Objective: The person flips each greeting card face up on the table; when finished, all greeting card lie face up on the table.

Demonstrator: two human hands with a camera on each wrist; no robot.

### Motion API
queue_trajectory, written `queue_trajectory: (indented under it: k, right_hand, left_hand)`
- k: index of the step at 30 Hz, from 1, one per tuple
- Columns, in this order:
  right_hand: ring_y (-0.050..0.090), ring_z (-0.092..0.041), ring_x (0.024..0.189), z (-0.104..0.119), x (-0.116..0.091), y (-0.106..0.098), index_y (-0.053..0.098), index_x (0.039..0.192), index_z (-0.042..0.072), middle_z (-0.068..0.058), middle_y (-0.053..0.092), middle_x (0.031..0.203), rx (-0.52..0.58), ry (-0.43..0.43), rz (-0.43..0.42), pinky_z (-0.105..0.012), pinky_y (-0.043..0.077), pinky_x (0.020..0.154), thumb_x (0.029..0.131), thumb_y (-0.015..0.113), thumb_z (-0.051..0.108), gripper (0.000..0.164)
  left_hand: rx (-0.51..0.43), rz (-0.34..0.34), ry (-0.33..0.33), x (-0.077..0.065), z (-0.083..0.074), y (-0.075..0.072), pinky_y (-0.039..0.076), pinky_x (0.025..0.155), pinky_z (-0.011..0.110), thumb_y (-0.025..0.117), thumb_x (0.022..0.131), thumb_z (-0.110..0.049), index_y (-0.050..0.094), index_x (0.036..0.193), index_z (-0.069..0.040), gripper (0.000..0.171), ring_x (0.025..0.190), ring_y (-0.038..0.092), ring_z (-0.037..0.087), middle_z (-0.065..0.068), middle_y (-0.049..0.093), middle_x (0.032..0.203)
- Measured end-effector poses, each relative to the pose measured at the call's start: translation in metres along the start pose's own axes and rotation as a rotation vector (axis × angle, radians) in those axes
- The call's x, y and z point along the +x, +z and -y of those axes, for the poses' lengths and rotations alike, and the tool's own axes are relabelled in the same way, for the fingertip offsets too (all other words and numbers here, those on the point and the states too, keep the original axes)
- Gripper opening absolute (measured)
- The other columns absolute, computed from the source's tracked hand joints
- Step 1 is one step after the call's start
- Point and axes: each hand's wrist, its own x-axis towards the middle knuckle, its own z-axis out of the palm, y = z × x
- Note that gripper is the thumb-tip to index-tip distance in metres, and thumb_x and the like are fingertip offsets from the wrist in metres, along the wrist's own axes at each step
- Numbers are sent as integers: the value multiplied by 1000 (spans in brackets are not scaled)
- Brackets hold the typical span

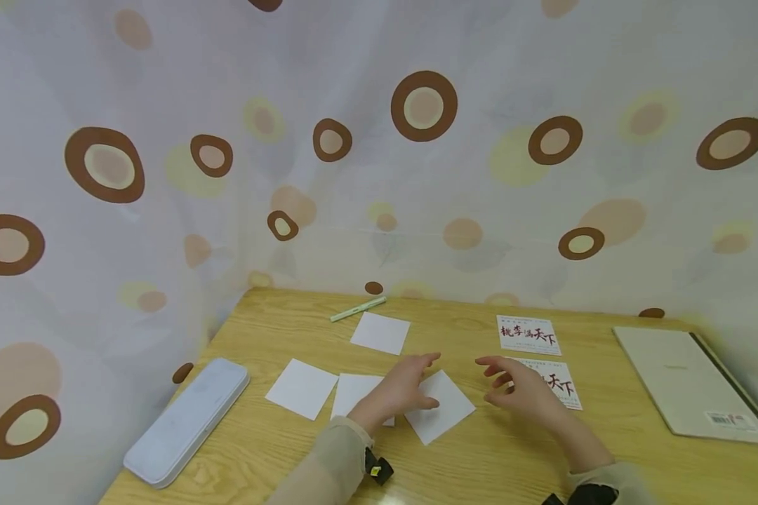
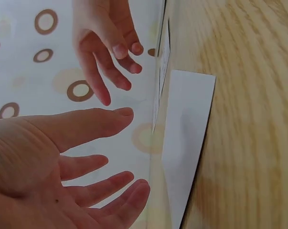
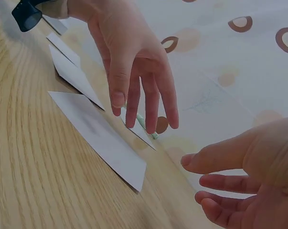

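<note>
Above a white square card (image 1: pixel 439 414) on the table, my left hand (image 1: pixel 407 384) hovers with spread, relaxed fingers and holds nothing. Opposite it, my right hand (image 1: pixel 523 387) hangs in the air, fingers loosely bent and nothing between them. The two palms roughly face each other, apart, as the left wrist view also shows with the card (image 2: pixel 186 138) lying flat below. Partly behind my right hand lies a card with red lettering (image 1: pixel 562 386); a similar lettered card (image 1: pixel 528 335) is just beyond. My left hand and wrist partly cover another white card (image 1: pixel 354 388).
Two more white cards lie on the table, one at left (image 1: pixel 302 388) and one farther back (image 1: pixel 379 333). Behind the latter is a pale green pen (image 1: pixel 358 309). A light blue case (image 1: pixel 188 421) stands at left, a flat beige item with a label (image 1: pixel 695 382) at right. Patterned curtain (image 1: pixel 480 175) borders the back.
</note>
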Motion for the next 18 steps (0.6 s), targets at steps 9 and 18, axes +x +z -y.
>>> queue_trajectory:
  k: [9,18]
  right_hand:
    - [63,-24,92,8,1,14,60,129,4,-13,64,109,-58,-47,5,-26,53,69,77,78,1,55]
    - [61,-23,89,0,-5,23,63,125,4,-14,65,107,-117,-103,-37,-24,52,66,71,82,-2,57]
  left_hand:
    - [117,-4,11,-6,0,3,50,98,36,85,79,-20,42,150,-12,83,123,55,27,12,53,140]
    - [201,6,14,-11,-4,8,47,104,36,88,75,-23,44,148,-11,87,127,52,28,12,53,139]
